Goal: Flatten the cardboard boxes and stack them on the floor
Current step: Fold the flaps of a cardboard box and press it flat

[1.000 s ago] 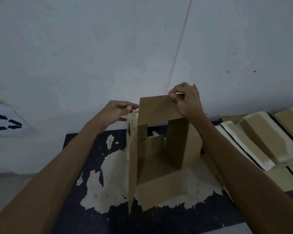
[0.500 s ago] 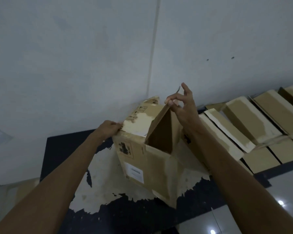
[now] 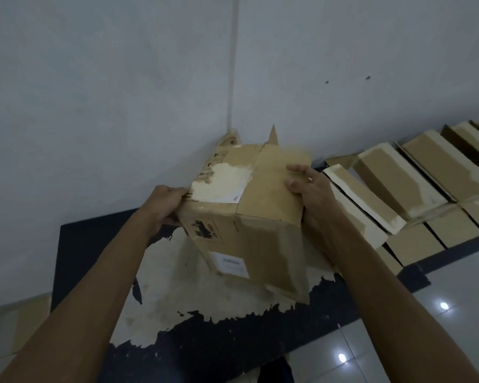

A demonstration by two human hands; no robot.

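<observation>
A worn brown cardboard box (image 3: 249, 230) with torn white patches and a shipping label stands on the floor against the wall, tilted toward me. My left hand (image 3: 165, 203) grips its upper left edge, fingers curled over the corner. My right hand (image 3: 309, 189) presses down on a folded top flap (image 3: 271, 189) at the right, fingers spread and nearly straight. The flap lies flat across the box top.
A row of cardboard pieces (image 3: 415, 189) leans along the wall base at the right. A dark floor patch with peeled pale areas (image 3: 205, 294) lies under the box. Glossy tiles (image 3: 426, 313) are at the lower right. The white wall (image 3: 150, 78) stands close behind.
The upright flap pinched by my right hand has been folded down flat onto the box top. The box has turned and tipped toward me; my left hand stayed on its left edge.
</observation>
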